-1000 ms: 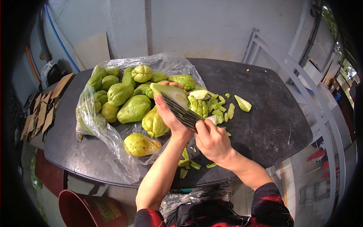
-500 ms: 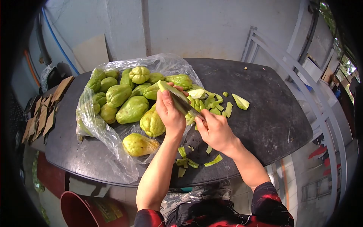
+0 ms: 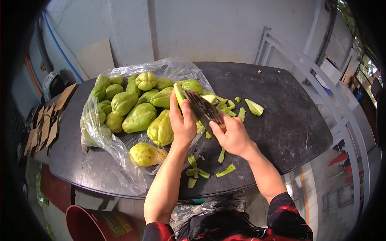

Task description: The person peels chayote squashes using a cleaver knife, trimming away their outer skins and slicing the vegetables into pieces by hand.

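My left hand [image 3: 183,122] is wrapped round a cut piece of pale green chayote [image 3: 179,94], held up over the table. In my right hand [image 3: 233,135] is the handle of a dark, broad-bladed knife [image 3: 202,109]. The blade lies against the right side of the piece and hides part of it. Whole chayotes [image 3: 139,118] fill an open clear plastic bag [image 3: 124,168] on the left. Peel strips [image 3: 226,170] lie below my hands, and more lie just beyond my right hand beside a cut wedge [image 3: 254,107].
The dark table [image 3: 281,132] has a rounded edge. A red bin [image 3: 86,223] stands on the floor at the lower left. Flattened cardboard [image 3: 48,120] lies at the left, and a grey metal frame [image 3: 321,76] stands at the right.
The knife blade has turned, so its broad dark face shows again. The chayote piece has tilted more upright in my left hand. A peel strip lies on the table by my right wrist.
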Available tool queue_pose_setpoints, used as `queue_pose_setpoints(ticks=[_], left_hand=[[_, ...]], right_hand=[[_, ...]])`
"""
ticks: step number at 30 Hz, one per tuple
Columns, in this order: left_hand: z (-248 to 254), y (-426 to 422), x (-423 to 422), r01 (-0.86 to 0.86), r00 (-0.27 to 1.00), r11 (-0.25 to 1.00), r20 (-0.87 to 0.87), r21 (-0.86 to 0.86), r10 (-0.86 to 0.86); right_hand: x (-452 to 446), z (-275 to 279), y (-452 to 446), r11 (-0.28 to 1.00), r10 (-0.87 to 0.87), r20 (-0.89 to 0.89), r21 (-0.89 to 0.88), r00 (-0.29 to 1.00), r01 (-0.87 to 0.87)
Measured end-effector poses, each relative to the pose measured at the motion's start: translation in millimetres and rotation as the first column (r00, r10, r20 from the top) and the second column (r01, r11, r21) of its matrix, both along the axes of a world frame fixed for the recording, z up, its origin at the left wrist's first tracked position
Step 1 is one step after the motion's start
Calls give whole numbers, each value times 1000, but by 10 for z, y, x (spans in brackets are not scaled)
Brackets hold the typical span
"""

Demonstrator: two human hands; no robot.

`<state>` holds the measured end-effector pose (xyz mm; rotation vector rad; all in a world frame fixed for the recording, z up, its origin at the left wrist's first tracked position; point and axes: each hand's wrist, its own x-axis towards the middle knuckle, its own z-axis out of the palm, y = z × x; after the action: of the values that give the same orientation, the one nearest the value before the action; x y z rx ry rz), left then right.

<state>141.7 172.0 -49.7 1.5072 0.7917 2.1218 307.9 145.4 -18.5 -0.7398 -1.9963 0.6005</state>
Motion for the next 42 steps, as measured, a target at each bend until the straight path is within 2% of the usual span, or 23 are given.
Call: queue_pose_setpoints(ticks=[2, 3, 5, 7, 9, 10, 11, 12, 13, 14, 15, 16, 21, 23, 36, 42], left_hand=[[37, -24, -18, 4, 999, 999, -53, 35, -2], [40, -32, -25, -16, 995, 999, -95, 30, 19], [48, -55, -45, -38, 990, 999, -136, 26, 41], [67, -93, -61, 60, 987, 997, -148, -44, -66], [90, -133, -72, 97, 979, 991, -168, -92, -111], [93, -125, -65, 312, 948, 934, -11, -176, -319], [96, -112, -52, 519, 855, 826, 161, -220, -493], [94, -91, -36, 565, 820, 790, 265, -238, -507], [86, -78, -28, 561, 823, 794, 267, -236, -502], [74, -72, -27, 685, 680, 699, 522, -203, -515], [63, -58, -32, 789, 483, 600, 734, -128, -478], [52, -35, -43, 815, 392, 572, 814, -91, -429], [27, -47, -134, 773, 454, 629, 764, -82, -458], [84, -69, -119, 699, 517, 707, 759, -108, -395], [68, -87, -168, 671, 613, 734, 635, -105, -470], [52, -115, -114, 679, 591, 728, 658, -93, -467]], right_hand=[[103, 6, 66, 989, 8, 6, -145, 1000, -7], [157, 25, 82, 989, 6, 7, -146, 1000, -4], [254, 69, 108, 950, 40, -28, -309, 999, -46], [339, 33, 170, 947, 18, -85, -317, 996, -44], [432, -6, 294, 949, -65, -26, -309, 998, 53], [472, -23, 318, 942, -15, -95, -335, 995, -18], [500, -34, 305, 942, -21, -93, -335, 995, -12], [512, -40, 292, 921, -10, -135, -387, 991, -43], [505, -43, 291, 896, 4, -178, -437, 984, -82], [488, -52, 304, 894, 10, -179, -438, 984, -89], [475, -66, 324, 865, 41, -183, -485, 982, -126], [475, -81, 339, 833, 66, -189, -531, 980, -159], [487, -87, 298, 683, 154, -281, -662, 947, -307], [455, -64, 258, 680, 174, -280, -660, 944, -321], [405, -51, 197, 682, 188, -270, -656, 944, -324], [365, -109, 200, 685, 191, -305, -639, 933, -349]])
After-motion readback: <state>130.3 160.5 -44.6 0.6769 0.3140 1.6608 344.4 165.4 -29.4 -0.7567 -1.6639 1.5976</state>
